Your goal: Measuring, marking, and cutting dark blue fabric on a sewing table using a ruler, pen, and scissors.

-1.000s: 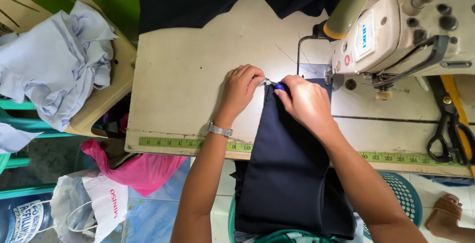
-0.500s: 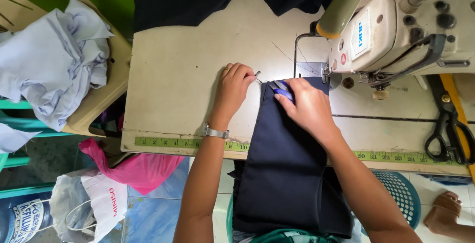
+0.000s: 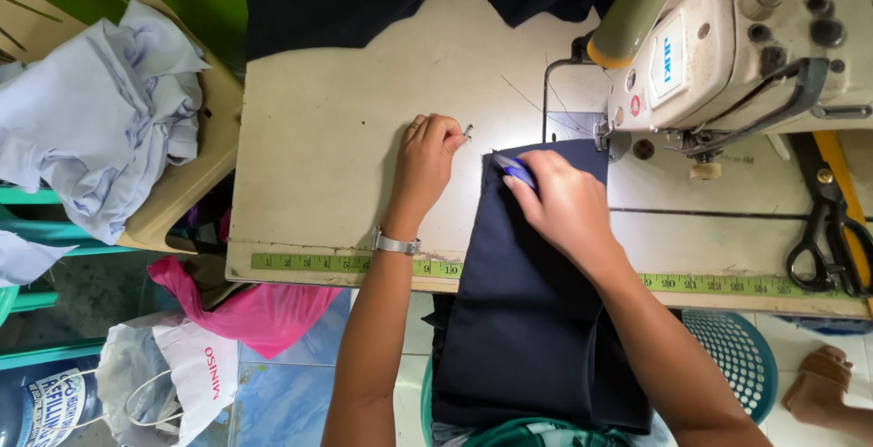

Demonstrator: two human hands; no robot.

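a heap of pale blue cloth (image 3: 95, 106) lies on a side stand at the far left, with a pink bag (image 3: 250, 306) and a white bag (image 3: 186, 365) on the floor below it. on the cream worktable (image 3: 336, 138), whose near edge carries a yellow-green measuring tape (image 3: 346, 263), the left hand (image 3: 426, 158) rests with a watch at its wrist, its fingers curled and pinching a small metal piece (image 3: 468, 130) just left of the fabric. the dark navy fabric (image 3: 532, 320) hangs from the table edge into the lap, its top edge lying just beside the sewing machine (image 3: 737, 47). the right hand (image 3: 564, 206) presses flat on that fabric, fingers closed round a small blue tool (image 3: 516, 170). black scissors (image 3: 823, 242) lie at the far right, well apart from both hands
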